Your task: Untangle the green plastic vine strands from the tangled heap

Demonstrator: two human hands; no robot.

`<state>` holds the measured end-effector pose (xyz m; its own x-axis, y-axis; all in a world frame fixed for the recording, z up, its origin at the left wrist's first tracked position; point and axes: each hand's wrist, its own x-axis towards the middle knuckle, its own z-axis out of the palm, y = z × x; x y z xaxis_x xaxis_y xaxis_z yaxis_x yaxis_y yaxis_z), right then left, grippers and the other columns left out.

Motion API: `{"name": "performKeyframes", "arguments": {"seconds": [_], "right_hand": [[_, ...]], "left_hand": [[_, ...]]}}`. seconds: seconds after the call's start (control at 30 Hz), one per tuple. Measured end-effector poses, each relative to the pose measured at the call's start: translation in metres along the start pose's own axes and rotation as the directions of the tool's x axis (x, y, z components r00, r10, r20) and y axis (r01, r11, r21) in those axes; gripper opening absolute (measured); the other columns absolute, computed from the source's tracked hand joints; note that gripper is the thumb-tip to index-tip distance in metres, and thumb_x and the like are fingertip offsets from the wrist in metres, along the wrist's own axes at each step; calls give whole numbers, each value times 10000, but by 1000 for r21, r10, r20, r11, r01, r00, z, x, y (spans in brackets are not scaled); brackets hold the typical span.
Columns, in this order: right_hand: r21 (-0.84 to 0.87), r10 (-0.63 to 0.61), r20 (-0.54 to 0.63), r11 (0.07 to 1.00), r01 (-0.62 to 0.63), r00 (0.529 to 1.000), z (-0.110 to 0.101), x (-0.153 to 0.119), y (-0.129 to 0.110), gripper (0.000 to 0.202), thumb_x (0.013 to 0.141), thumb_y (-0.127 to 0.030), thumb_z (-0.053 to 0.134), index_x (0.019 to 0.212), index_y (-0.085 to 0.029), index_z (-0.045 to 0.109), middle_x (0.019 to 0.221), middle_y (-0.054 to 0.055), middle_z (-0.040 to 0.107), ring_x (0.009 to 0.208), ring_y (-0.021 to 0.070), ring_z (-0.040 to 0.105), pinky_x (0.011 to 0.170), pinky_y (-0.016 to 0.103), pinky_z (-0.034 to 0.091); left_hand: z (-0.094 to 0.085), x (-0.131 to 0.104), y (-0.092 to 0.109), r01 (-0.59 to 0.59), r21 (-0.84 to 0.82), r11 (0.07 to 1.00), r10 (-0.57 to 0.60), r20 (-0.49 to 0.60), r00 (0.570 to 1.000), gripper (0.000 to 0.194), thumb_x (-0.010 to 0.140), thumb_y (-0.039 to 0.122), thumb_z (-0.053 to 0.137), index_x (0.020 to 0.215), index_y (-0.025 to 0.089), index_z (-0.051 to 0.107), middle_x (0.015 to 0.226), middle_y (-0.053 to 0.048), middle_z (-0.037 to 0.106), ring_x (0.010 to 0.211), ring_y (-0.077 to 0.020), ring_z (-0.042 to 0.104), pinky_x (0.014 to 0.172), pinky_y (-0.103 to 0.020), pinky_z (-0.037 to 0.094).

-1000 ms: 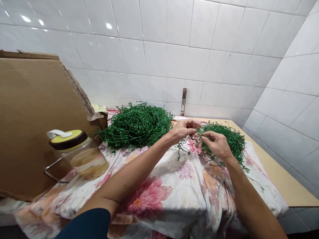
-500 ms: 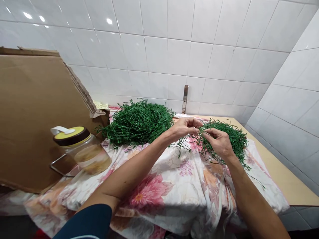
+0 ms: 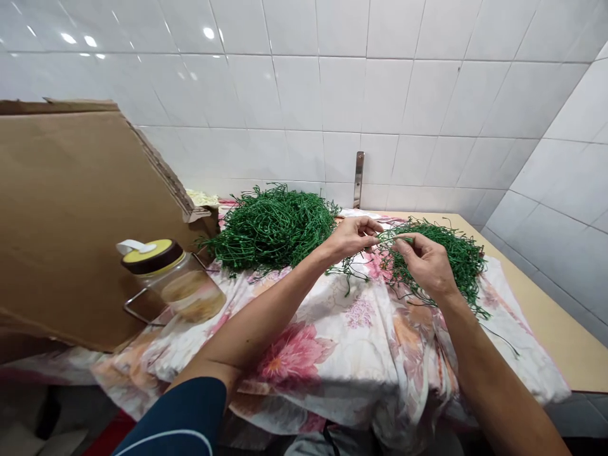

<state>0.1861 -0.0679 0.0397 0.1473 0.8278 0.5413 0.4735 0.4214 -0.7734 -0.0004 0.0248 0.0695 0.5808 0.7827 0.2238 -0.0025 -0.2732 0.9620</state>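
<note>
Above a floral cloth [image 3: 351,354], my left hand [image 3: 352,239] pinches thin green stems, which trail below its fingers. My right hand [image 3: 427,263] is closed on a green stem a little to the right, in front of the smaller pile of green stems [image 3: 458,253]. A short gap separates the two hands, with thin green strands between them. The larger pile of green stems [image 3: 275,228] lies to the left of my left hand, toward the wall.
A large cardboard sheet [image 3: 85,221] stands at the left. Before it, a clear jar [image 3: 192,294] with a yellow and brown lid leans on the cloth. A metal strip [image 3: 359,180] rests upright against the tiled wall [image 3: 299,95]. The wooden tabletop [image 3: 560,335] shows at the right.
The view has shifted a little, moving the jar and cardboard rightward in the picture. My hands have moved slightly apart, and a green stem now shows at my right fingertips.
</note>
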Motion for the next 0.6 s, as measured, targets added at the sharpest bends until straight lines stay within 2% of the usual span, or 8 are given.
{"name": "performKeyframes", "arguments": {"seconds": [0.17, 0.3, 0.4, 0.53, 0.6], "right_hand": [[13, 35, 39, 999, -36, 999, -2, 0, -3, 356, 911, -472, 659, 1114, -186, 719, 878, 54, 728, 673, 157, 590, 616, 282, 468], [-111, 12, 94, 994, -2, 996, -8, 4, -14, 316, 911, -446, 654, 1081, -185, 708, 945, 73, 751, 759, 184, 665, 680, 296, 508], [-273, -10, 226, 959, 73, 974, -9, 7, -26, 247, 930, -408, 624, 1044, -208, 716, 941, 54, 764, 755, 183, 681, 695, 294, 500], [-381, 1, 469, 903, 201, 883, -1, 11, -30, 221, 957, -401, 582, 960, -237, 729, 850, 26, 763, 709, 185, 683, 663, 292, 471], [-387, 6, 494, 897, 213, 870, 9, 13, -24, 212, 955, -381, 582, 992, -233, 730, 887, 38, 770, 741, 195, 700, 677, 294, 477]], "left_hand": [[-6, -8, 14, -31, -20, 999, 29, -85, 996, 258, 753, 77, 723, 1006, 83, 667, 671, 22, 603, 545, -67, 578, 545, -201, 471], [-17, -18, 15, -22, -107, 994, 3, -173, 985, 280, 763, 133, 740, 1020, 98, 635, 692, 15, 617, 565, -95, 633, 556, -217, 479], [-21, -25, 2, 10, -219, 976, -57, -213, 975, 348, 738, 197, 790, 1024, 108, 612, 690, 10, 634, 558, -109, 647, 554, -225, 483], [-19, -33, -21, 53, -348, 936, -140, -231, 963, 482, 679, 268, 866, 1047, 109, 597, 655, 4, 648, 558, -132, 653, 532, -225, 462], [-16, -36, -29, 62, -418, 906, -179, -246, 953, 538, 643, 284, 900, 1051, 106, 597, 681, 0, 661, 568, -131, 655, 550, -234, 476]]}}
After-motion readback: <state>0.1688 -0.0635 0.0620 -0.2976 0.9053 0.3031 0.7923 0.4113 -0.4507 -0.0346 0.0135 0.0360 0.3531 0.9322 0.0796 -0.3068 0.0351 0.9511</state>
